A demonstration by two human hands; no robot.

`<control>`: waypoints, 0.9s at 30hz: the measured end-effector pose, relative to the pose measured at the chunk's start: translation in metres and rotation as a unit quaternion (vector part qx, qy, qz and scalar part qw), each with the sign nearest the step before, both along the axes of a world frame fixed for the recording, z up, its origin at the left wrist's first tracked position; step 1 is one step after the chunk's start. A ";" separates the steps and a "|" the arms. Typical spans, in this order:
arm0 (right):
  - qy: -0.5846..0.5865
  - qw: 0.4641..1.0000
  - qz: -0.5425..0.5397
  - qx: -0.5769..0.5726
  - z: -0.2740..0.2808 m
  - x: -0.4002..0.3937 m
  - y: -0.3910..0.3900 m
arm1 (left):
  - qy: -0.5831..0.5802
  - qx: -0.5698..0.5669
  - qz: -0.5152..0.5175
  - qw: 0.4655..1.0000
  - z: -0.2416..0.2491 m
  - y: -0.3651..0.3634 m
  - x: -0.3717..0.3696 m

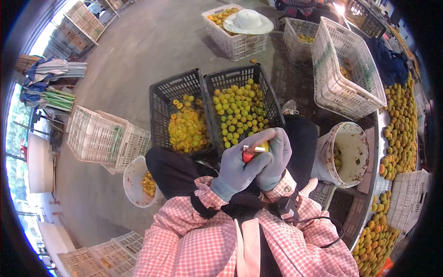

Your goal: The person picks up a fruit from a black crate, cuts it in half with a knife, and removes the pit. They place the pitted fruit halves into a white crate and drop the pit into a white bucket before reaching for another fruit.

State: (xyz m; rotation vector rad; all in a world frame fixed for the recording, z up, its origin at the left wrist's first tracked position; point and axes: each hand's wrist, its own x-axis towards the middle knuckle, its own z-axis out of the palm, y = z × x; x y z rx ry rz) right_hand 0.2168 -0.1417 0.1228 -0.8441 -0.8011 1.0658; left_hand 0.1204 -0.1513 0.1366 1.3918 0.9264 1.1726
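Note:
Both my hands wear grey gloves and meet close together above my lap. My left hand (236,167) is closed on a small knife (248,156) with a red handle; a short pale metal part shows by its fingers. Fingers curled, my right hand (279,152) grips a small yellow fruit (265,146), mostly hidden between the hands. Just beyond them stands a black crate (273,102) of whole yellow-green fruit (237,108). The black crate (157,111) beside it on the left holds cut yellow-orange fruit pieces (187,127).
A white bucket (131,189) with orange pieces stands by my left knee, a larger stained bucket (323,154) at my right. White crates (94,134) flank both sides. A white hat (248,21) rests on a fruit crate ahead. Heaped fruit (400,131) lies along the right.

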 end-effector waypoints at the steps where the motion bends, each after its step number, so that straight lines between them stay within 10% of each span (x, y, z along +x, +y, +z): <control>1: 0.023 1.000 0.013 0.009 -0.005 0.001 0.002 | 0.000 0.001 0.002 1.000 -0.002 0.000 0.000; 3: 0.045 0.998 0.027 0.020 -0.016 0.005 0.008 | -0.037 -0.140 0.008 0.989 -0.010 0.001 0.001; 7: -0.006 0.988 0.153 0.026 -0.028 0.017 0.018 | 0.103 -0.078 0.004 0.992 -0.012 0.007 -0.019; 9: -0.068 0.963 0.217 -0.142 -0.025 0.022 0.013 | 0.203 0.145 -0.012 0.968 -0.007 0.017 -0.027; 12: -0.182 0.952 0.246 0.019 -0.010 0.033 0.005 | 0.280 0.259 -0.001 0.924 -0.002 0.027 -0.031; 13: -0.290 0.911 0.235 0.177 0.006 0.035 0.004 | 0.337 0.359 -0.010 0.870 0.000 0.029 -0.032; 18: -0.317 0.933 0.089 0.148 -0.022 0.025 -0.006 | 0.369 0.366 0.014 0.854 -0.005 0.026 -0.024; 21: -0.213 0.969 0.086 0.088 -0.025 0.018 0.001 | 0.263 0.268 0.024 0.926 -0.016 0.028 -0.014; 23: -0.341 0.932 -0.044 0.118 -0.023 0.017 0.004 | 0.195 0.237 0.044 0.951 -0.010 0.024 -0.004; 25: -0.328 0.936 -0.080 0.102 -0.008 0.008 0.002 | 0.189 0.227 0.032 0.955 -0.007 0.020 0.000; 27: 0.016 0.995 -0.063 -0.080 0.008 0.001 -0.001 | 0.073 0.096 0.054 0.991 -0.013 0.013 0.009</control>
